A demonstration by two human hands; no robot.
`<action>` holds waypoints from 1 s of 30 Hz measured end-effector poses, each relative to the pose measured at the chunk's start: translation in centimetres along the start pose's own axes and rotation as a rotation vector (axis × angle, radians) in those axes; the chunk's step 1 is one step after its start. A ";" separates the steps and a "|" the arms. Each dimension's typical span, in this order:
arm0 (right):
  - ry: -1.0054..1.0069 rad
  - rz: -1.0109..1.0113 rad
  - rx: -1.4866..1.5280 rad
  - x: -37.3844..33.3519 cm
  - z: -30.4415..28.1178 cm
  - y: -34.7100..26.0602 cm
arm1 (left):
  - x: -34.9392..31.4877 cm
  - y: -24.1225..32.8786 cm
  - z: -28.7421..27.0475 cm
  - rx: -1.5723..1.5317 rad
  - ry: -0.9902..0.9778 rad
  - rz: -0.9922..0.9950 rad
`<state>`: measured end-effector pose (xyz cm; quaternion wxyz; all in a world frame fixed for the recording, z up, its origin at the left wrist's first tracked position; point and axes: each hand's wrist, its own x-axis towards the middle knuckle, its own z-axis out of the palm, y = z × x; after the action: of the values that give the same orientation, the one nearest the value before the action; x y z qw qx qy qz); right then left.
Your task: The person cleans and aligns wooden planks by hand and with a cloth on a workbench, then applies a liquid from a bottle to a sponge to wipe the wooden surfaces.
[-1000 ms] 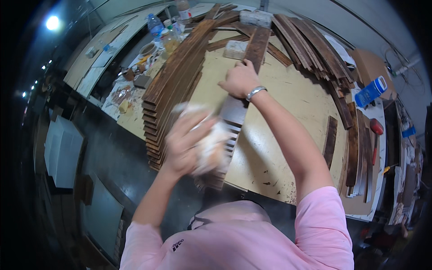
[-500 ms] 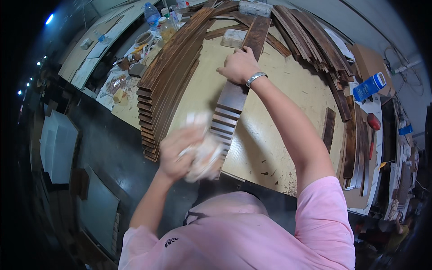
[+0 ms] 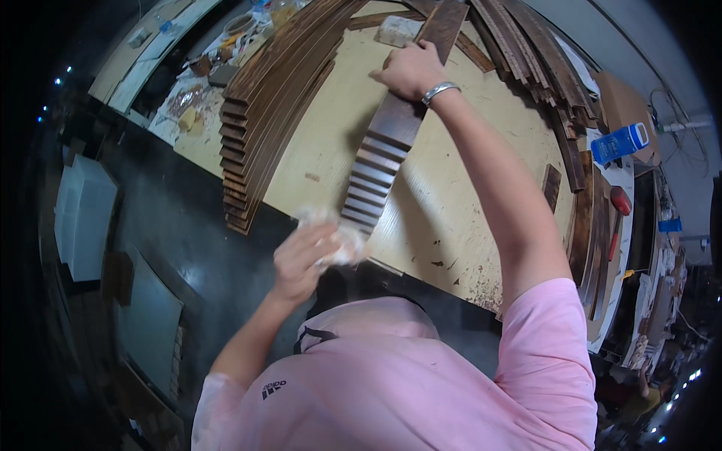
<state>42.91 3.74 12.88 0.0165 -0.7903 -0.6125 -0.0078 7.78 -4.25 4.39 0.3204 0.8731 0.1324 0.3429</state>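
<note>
My left hand is closed around a crumpled whitish cloth, slightly blurred. The cloth is at the near end of a fanned stack of dark brown wooden boards, whose stepped ends point toward me; whether it touches them I cannot tell. Farther up the stack, my right hand grips the top board from above, thumb out to the left. A metal bracelet circles that wrist. Under the stack lies a pale yellow tabletop.
Another fanned stack of brown boards lies on the left. More boards lie at the far right, near a blue container and a red-headed tool. A whitish block sits at the back. White boxes stand at the left.
My left hand has brought the cloth from beside the stepped board ends to the stack's near end. My right hand keeps its hold. The view has tipped toward me.
</note>
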 end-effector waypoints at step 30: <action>-0.013 -0.358 0.064 15.2 0.4 -18.9 | 11.7 -12.6 -12.0 0.466 0.301 0.123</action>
<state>28.43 23.17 13.24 0.0361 -0.6677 -0.7434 0.0140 7.99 16.19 8.91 0.0663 0.8689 0.2007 0.4476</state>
